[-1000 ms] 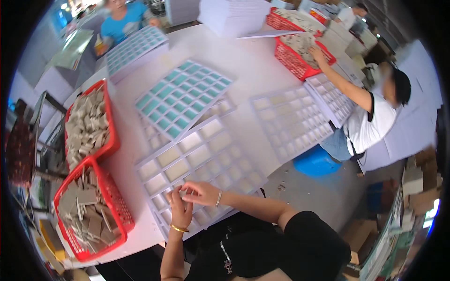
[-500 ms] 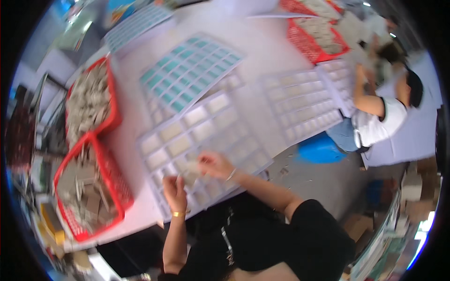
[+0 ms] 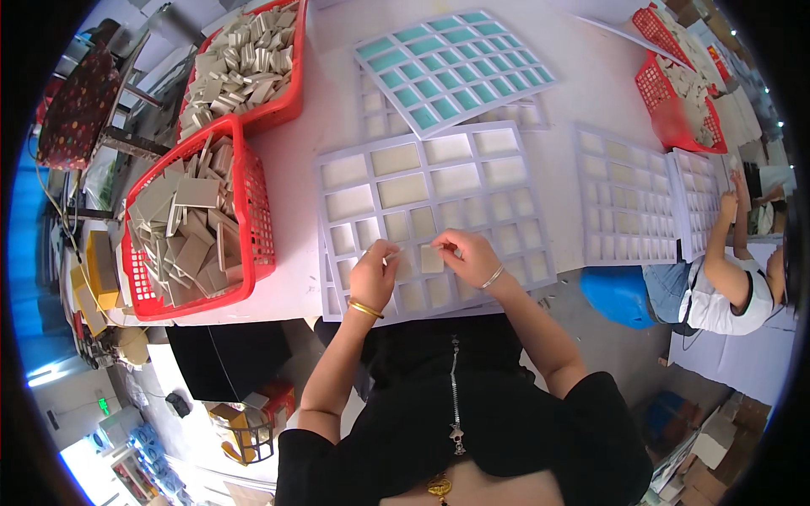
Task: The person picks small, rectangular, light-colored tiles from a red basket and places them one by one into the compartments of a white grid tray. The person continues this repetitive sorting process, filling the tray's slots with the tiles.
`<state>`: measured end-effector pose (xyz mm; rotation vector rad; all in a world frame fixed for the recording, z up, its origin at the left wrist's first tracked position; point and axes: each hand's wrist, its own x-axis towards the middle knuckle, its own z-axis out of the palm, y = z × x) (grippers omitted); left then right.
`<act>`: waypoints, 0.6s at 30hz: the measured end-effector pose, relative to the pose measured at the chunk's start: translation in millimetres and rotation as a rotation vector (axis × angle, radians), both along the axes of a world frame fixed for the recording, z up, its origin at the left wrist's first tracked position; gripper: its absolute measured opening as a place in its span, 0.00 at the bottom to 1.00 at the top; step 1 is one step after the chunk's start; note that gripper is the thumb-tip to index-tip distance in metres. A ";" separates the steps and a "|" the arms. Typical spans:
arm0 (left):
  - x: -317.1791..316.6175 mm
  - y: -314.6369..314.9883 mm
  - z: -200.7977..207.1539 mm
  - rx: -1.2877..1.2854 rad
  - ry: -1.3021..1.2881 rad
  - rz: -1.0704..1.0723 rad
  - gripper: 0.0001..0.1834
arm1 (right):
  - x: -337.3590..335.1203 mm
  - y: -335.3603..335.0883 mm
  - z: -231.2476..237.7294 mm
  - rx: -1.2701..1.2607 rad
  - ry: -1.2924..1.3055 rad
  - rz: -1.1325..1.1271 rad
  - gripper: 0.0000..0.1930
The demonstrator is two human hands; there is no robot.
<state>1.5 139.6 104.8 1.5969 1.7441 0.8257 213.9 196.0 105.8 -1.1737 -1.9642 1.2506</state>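
A white compartment tray [image 3: 432, 207] lies in front of me, with cream-coloured panels in its cells. Over its lower middle, my right hand [image 3: 472, 257] pinches a small cream square tile [image 3: 432, 259] between thumb and fingers. To the left of it, my left hand [image 3: 374, 274] is closed, thumb against fingertips, just above the lower left cells. Whatever sits between those fingertips is too small to make out. The tray rests on another white one, whose edge shows at the left.
Two red plastic baskets stand on the left: the nearer basket [image 3: 257, 228] holds larger flat tiles, the farther basket [image 3: 291, 105] small ones. A turquoise-backed tray [image 3: 460, 72] overlaps another beyond mine. More white trays [image 3: 629, 198] lie at the right, by a co-worker [image 3: 734, 287].
My view has turned, so the tray and baskets appear straighter and sharper. Both hands remain over the tray, now nearly level with each other, and the tile in the right hand shows clearly.
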 end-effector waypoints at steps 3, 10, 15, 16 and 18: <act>-0.6 6.1 -10.4 0.015 -0.014 -0.062 0.11 | -3.5 2.6 -2.0 0.028 -0.014 -0.008 0.08; -2.7 8.2 -11.1 0.031 0.035 -0.126 0.11 | -4.4 4.4 -5.0 0.160 -0.110 0.029 0.08; 9.8 -7.2 5.5 0.169 0.472 -0.105 0.11 | -16.0 -3.3 -7.7 0.431 -0.290 0.035 0.09; 5.7 -11.6 1.2 0.199 0.513 -0.149 0.11 | -16.7 -4.4 -6.8 0.499 -0.343 0.044 0.09; 4.0 -18.0 -3.6 0.253 0.559 -0.222 0.12 | -16.6 -9.3 1.0 0.581 -0.392 0.011 0.07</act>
